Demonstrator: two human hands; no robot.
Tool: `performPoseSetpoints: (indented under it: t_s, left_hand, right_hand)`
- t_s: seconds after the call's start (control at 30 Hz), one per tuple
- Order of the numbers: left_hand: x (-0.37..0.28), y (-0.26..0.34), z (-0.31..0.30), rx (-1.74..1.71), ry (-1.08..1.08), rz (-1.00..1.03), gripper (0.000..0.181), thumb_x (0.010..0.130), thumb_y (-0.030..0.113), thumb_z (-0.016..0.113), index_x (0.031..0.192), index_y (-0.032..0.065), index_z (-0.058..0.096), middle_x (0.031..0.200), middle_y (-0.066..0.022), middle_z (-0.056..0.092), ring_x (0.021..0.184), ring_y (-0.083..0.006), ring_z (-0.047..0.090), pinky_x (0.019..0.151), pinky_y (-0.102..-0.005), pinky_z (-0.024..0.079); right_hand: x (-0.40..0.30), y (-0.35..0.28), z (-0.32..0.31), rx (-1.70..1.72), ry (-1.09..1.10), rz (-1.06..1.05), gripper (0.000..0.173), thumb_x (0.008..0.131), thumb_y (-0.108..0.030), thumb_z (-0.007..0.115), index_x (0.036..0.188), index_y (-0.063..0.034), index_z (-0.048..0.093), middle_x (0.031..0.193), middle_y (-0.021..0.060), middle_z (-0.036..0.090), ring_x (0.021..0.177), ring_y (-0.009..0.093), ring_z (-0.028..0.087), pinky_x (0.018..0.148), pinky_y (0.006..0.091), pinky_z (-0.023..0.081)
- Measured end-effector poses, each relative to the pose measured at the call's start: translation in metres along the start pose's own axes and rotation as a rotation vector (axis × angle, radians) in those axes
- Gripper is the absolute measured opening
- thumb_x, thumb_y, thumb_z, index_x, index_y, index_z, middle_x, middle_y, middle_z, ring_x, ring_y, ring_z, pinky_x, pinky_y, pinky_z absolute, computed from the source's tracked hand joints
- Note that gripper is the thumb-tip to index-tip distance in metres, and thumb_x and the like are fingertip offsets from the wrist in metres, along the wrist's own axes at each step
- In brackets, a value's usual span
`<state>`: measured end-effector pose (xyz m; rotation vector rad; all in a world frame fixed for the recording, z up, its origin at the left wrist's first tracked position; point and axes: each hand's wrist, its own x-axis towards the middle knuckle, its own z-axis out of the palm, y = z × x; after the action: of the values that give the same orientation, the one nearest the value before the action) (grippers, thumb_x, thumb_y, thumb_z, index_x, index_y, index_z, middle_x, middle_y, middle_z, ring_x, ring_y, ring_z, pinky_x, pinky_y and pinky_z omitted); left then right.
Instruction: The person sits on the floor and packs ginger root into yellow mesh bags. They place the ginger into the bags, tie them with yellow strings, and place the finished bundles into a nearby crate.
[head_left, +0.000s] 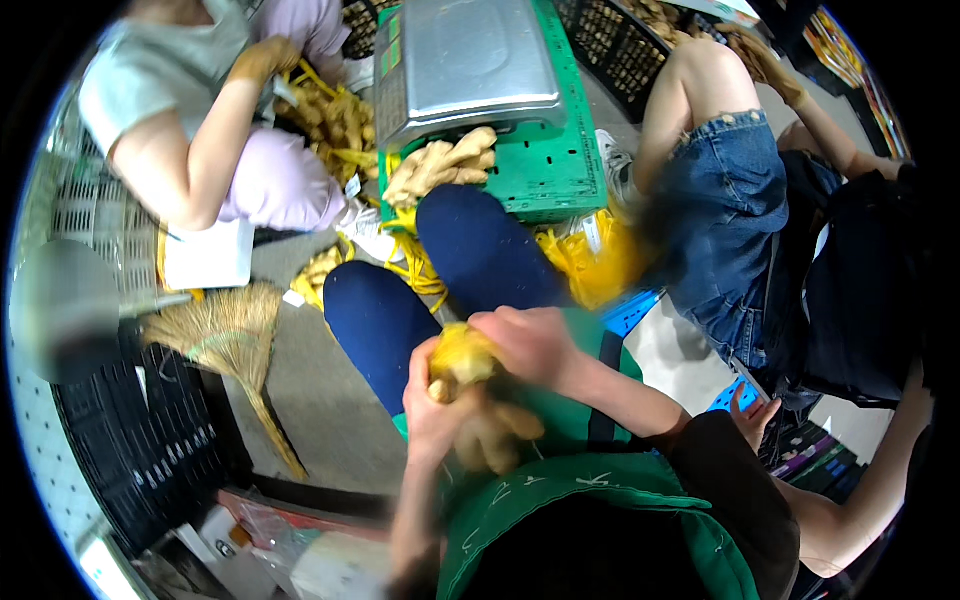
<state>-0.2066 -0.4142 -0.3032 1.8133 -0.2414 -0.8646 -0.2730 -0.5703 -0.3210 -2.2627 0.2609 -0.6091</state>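
Observation:
My left hand (435, 409) grips pieces of ginger root (491, 439) above my lap. Yellow netting (459, 346) covers the upper end of the ginger between my hands. On the other side, my right hand (529, 345) has its fingers closed on the netting; motion blurs it. Part of the ginger lies over my green apron (577, 469). How far the net wraps round the roots is hidden by my hands. Before my knees, more ginger (442, 165) rests on a green plastic crate (555, 169), beside a metal-topped weighing scale (472, 60).
A co-worker's gloved hand (270, 56) is by netted ginger (326, 116) at the left. Yellow net bags (592, 259) lie right of my knee, near another seated person's denim shorts (731, 176). A straw broom (225, 326) and black crate (142, 442) are at the left.

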Motion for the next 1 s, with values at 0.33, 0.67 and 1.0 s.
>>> performPoseSetpoints:
  t_s: [0.33,0.67,1.0]
  left_hand:
    - [-0.005,-0.015,0.017,0.277,0.195,0.223,0.056,0.063,0.015,0.074,0.113,0.0045,0.051,0.109,-0.0167,0.055,0.100,-0.0328,0.055,0.086,-0.0378,0.045]
    - [0.009,-0.035,0.022,0.104,-0.031,0.154,0.078,0.070,0.008,0.068,0.136,0.0094,0.027,0.118,-0.0172,0.044,0.106,-0.0309,0.050,0.089,-0.0371,0.043]
    - [0.011,-0.029,0.009,-0.534,-0.215,-0.138,0.055,0.087,0.006,0.053,0.136,0.0122,0.028,0.111,-0.0052,0.046,0.099,-0.0151,0.049,0.085,-0.0267,0.042]
  right_hand:
    - [-0.040,-0.005,0.001,0.027,-0.177,-0.139,0.018,0.076,-0.019,0.063,0.092,-0.0130,0.065,0.072,0.0037,0.064,0.061,0.022,0.063,0.051,0.0307,0.048]
    - [-0.011,-0.037,0.000,0.245,-0.073,0.365,0.009,0.079,-0.013,0.063,0.084,-0.0060,0.064,0.069,0.0099,0.061,0.059,0.022,0.062,0.052,0.0293,0.047]
    - [0.004,-0.040,-0.002,0.074,-0.100,0.319,0.014,0.078,-0.023,0.067,0.081,-0.0094,0.063,0.066,0.0087,0.060,0.056,0.024,0.060,0.049,0.0317,0.045]
